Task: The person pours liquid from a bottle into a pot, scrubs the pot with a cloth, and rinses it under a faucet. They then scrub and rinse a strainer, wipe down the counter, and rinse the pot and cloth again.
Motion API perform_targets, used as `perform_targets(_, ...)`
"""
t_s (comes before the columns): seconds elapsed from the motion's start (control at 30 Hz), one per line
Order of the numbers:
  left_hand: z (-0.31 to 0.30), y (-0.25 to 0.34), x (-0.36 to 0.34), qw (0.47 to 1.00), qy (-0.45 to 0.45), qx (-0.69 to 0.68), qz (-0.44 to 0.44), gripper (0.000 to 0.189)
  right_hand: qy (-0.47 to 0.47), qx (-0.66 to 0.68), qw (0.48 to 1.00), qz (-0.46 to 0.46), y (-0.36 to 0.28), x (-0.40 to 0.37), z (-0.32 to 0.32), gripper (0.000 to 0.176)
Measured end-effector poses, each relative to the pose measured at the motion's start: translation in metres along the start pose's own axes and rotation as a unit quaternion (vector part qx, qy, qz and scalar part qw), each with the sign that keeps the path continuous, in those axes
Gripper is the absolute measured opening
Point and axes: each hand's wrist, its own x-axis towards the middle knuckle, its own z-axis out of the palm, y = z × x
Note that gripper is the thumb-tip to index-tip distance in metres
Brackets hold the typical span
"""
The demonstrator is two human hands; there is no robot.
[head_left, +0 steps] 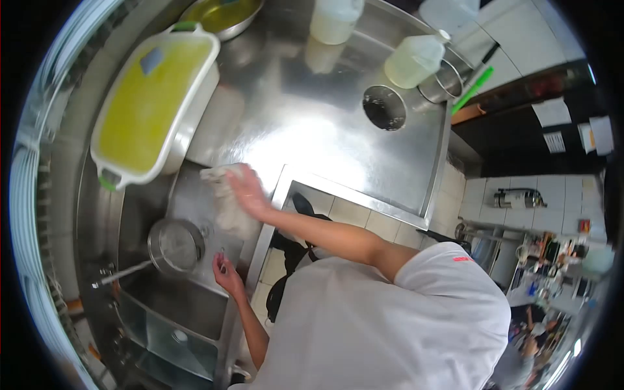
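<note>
My right hand (pixel 250 193) lies with its fingers stretched out over the edge of a crumpled whitish cloth (pixel 229 211). The cloth rests on the steel surface beside the sink, near the counter's front edge. Lower down, my left hand (pixel 227 275) hangs over the metal edge with its fingers curled together. What is between those fingers, if anything, is too small to tell. Left of that hand, a round strainer (pixel 175 246) with a long handle sits by the sink basin (pixel 188 312).
A white tub of yellow liquid (pixel 146 104) stands at the upper left, near a metal bowl (pixel 224 14). The steel counter (pixel 305 97) has a round hole (pixel 383 107), jugs (pixel 413 60) and a metal container (pixel 442 81). Another person (pixel 517 354) is far back at the lower right.
</note>
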Motion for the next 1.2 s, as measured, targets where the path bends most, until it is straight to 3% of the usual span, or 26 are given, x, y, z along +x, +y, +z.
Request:
perform_targets(0.07,0.014,0.014,0.006,0.997,-0.016,0.049,0.050,0.028,0.031,0.131,0.990,0.027,0.015,-0.001,-0.085,0.050)
perform_targets(0.1,0.020,0.020,0.010,0.994,-0.039,0.062,0.075,0.027,0.074,0.103,0.992,0.006,0.003,-0.015,-0.138,0.049)
perform_targets(0.2,0.047,0.040,0.028,0.986,-0.081,0.053,0.138,0.023,0.246,0.082,0.965,0.039,0.056,-0.077,-0.257,0.046)
perform_targets(0.23,0.058,0.053,0.035,0.977,-0.101,0.082,0.169,0.022,0.309,0.087,0.944,0.082,0.072,-0.100,-0.286,0.048)
perform_targets(0.27,0.068,0.065,0.041,0.965,-0.122,0.114,0.201,0.021,0.378,0.145,0.896,0.181,0.072,-0.117,-0.307,0.071)
perform_targets(0.33,0.093,0.091,0.052,0.955,-0.136,0.113,0.236,0.020,0.409,-0.003,0.891,0.199,0.133,-0.134,-0.344,0.067)
perform_targets(0.37,0.108,0.105,0.057,0.948,-0.144,0.113,0.262,0.019,0.417,0.005,0.887,0.198,0.133,-0.127,-0.349,0.067)
perform_targets(0.4,0.126,0.121,0.064,0.944,-0.148,0.114,0.273,0.019,0.385,-0.189,0.855,0.291,0.130,-0.121,-0.355,0.073)
perform_targets(0.43,0.144,0.136,0.067,0.929,-0.182,0.108,0.303,0.018,0.329,-0.374,0.783,0.373,0.130,-0.117,-0.360,0.080)
perform_targets(0.53,0.210,0.195,0.065,0.906,-0.219,0.087,0.352,0.014,0.407,-0.385,0.768,0.310,0.178,-0.091,-0.366,0.081)
perform_targets(0.6,0.265,0.233,0.051,0.918,-0.258,-0.024,0.301,0.013,0.405,-0.409,0.757,0.310,0.181,-0.073,-0.373,0.073)
perform_targets(0.7,0.373,0.307,0.020,0.867,-0.377,-0.065,0.320,0.017,0.484,-0.411,0.751,0.182,0.176,-0.030,-0.401,0.060)
perform_targets(0.8,0.474,0.392,-0.027,0.794,-0.418,-0.118,0.425,0.020,0.516,-0.420,0.723,0.185,0.160,0.019,-0.428,0.060)
perform_targets(0.83,0.505,0.407,-0.039,0.781,-0.443,-0.125,0.421,0.026,0.528,-0.408,0.717,0.203,0.159,0.036,-0.435,0.059)
perform_targets(0.9,0.551,0.439,-0.065,0.766,-0.367,-0.114,0.515,0.043,0.548,-0.386,0.709,0.220,0.157,0.069,-0.455,0.060)
perform_targets(0.93,0.569,0.456,-0.075,0.765,-0.368,-0.120,0.515,0.043,0.551,-0.389,0.705,0.219,0.161,0.082,-0.467,0.060)
perform_targets(1.0,0.600,0.482,-0.089,0.844,-0.140,-0.088,0.510,0.056,0.531,-0.404,0.720,0.191,0.171,0.106,-0.484,0.058)
perform_targets(1.03,0.623,0.487,-0.096,0.844,-0.139,-0.090,0.510,0.056,0.538,-0.399,0.722,0.172,0.176,0.119,-0.493,0.054)
perform_targets(1.1,0.664,0.479,-0.112,0.885,-0.163,-0.232,0.369,0.055,0.547,-0.402,0.719,0.150,0.181,0.144,-0.514,0.051)
perform_targets(1.13,0.669,0.475,-0.116,0.888,-0.156,-0.227,0.367,0.055,0.554,-0.404,0.717,0.127,0.182,0.153,-0.515,0.048)
perform_targets(1.2,0.678,0.470,-0.111,0.926,-0.224,-0.188,0.239,0.040,0.524,-0.392,0.752,0.084,0.185,0.161,-0.520,0.045)
